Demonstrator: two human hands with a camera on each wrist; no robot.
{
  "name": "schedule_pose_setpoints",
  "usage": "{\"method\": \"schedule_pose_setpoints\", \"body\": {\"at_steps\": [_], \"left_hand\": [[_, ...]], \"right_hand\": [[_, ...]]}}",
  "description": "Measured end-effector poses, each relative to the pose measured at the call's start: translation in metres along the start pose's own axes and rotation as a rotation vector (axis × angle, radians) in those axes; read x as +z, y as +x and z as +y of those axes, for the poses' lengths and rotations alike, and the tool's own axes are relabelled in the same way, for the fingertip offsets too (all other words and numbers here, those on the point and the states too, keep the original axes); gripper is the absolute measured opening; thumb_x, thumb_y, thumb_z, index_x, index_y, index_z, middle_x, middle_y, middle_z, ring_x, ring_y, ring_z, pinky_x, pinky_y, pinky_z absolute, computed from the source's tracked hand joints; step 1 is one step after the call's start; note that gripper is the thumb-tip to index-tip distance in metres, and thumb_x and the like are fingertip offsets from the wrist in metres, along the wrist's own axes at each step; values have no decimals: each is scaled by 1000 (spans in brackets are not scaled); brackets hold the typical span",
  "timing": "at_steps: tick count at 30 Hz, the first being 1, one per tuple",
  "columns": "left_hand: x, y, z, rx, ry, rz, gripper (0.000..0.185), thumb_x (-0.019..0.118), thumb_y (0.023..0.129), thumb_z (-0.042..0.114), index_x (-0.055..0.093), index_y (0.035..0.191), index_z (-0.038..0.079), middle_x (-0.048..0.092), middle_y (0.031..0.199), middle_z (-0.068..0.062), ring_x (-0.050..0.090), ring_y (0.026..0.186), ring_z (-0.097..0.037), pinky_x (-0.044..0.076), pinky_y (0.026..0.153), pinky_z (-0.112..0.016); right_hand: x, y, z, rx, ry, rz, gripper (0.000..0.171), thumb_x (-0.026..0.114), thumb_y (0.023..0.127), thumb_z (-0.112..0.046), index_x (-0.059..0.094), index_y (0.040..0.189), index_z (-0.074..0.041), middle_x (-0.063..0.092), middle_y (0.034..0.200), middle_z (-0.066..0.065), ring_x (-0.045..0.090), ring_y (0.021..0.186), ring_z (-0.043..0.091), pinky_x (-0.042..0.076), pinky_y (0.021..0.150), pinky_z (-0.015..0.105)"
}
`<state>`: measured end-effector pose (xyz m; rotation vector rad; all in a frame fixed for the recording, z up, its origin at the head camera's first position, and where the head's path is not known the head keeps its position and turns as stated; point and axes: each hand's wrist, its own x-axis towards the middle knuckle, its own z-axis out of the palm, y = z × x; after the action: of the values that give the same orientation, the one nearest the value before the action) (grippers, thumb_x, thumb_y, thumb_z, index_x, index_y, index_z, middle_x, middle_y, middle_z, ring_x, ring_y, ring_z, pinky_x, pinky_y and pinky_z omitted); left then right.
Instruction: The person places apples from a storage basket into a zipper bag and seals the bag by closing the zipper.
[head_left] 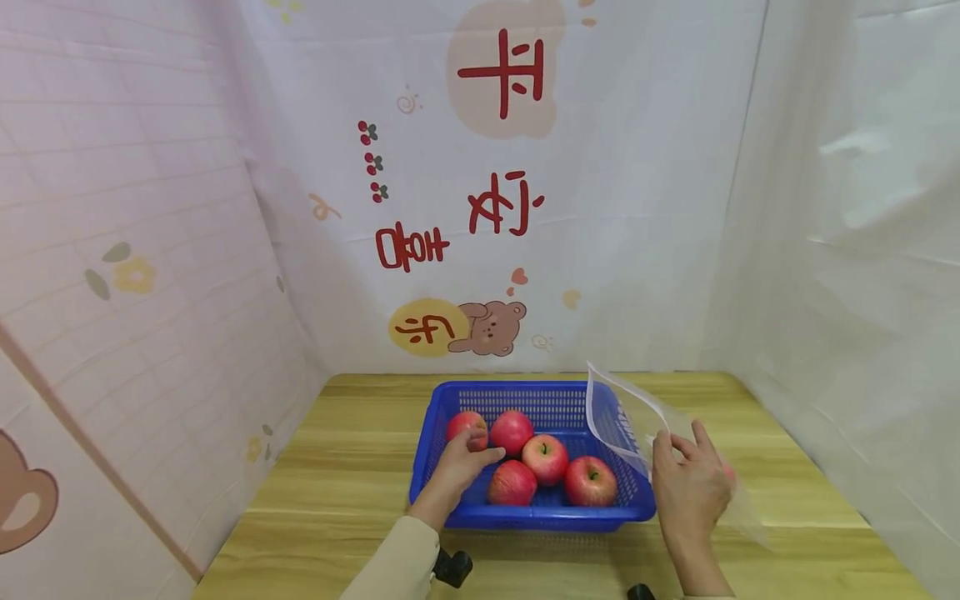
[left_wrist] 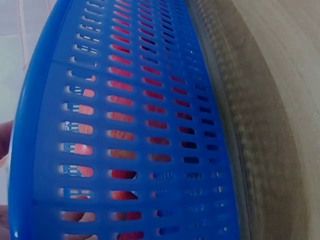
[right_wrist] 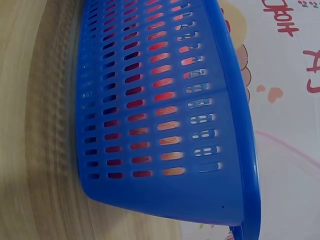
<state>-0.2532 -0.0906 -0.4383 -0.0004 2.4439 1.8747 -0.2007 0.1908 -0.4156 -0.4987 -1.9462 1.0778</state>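
Blue basket (head_left: 534, 515), and at its ten o'clock we saw the left hand (head_left: 459, 465), fingers parted, at an apple (head_left: 462, 422), contact unclear! At three, the right hand (head_left: 692, 487) pinched a clear bag (head_left: 641, 414). Picking, we judged; next called for a grip.

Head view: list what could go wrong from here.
The right hand pinches the see-through bag near its rim, so the bag might slip or its mouth fold closed. The left hand is at the leftmost apple, close beside another apple, which it could knock across the basket.
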Motion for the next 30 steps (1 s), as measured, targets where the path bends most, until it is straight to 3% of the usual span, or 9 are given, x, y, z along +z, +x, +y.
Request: {"method": "schedule_pose_setpoints", "body": {"at_steps": [4,7,11,14,21,30], "left_hand": [[4,2,-1,-55,8,-53,66,77,85,17,48,138,-9,48,138,-32,46,127,-47,41,102,-58],[6,2,-1,-103,25,-67,66,78,84,19,48,138,-7,46,140,-33,49,122,-46,43,97,-61],[6,3,1,-169,49,-66,65,78,84,23,50,136,-4,50,137,-28,53,113,-41,47,87,-63],[6,4,3,-202,67,-71,63,78,84,24,51,134,-4,53,132,-24,53,113,-41,47,86,-65],[9,8,-2,-228,87,-93,62,77,84,21,51,131,-8,53,131,-27,47,124,-47,43,90,-71],[12,11,-2,-267,118,-134,60,78,82,24,53,127,-7,56,126,-25,49,121,-45,45,90,-68]], "right_hand": [[-3,1,2,5,-33,4,29,66,89,-22,77,90,4,59,134,17,55,120,47,39,96,57],[-4,2,3,0,-31,9,29,65,89,-22,77,90,5,59,134,17,57,117,48,39,95,57],[-2,3,2,-16,-11,6,29,66,89,-22,77,90,5,59,134,18,56,118,48,41,95,57],[-1,2,1,-11,-1,0,29,67,89,-22,77,90,5,59,134,19,55,120,48,41,95,57],[1,2,-1,-10,-16,-3,27,67,89,-22,77,89,4,59,134,18,54,121,48,41,94,57],[1,2,-1,-2,-16,-6,30,66,90,-23,77,89,4,59,134,18,53,121,49,38,97,58]]}}
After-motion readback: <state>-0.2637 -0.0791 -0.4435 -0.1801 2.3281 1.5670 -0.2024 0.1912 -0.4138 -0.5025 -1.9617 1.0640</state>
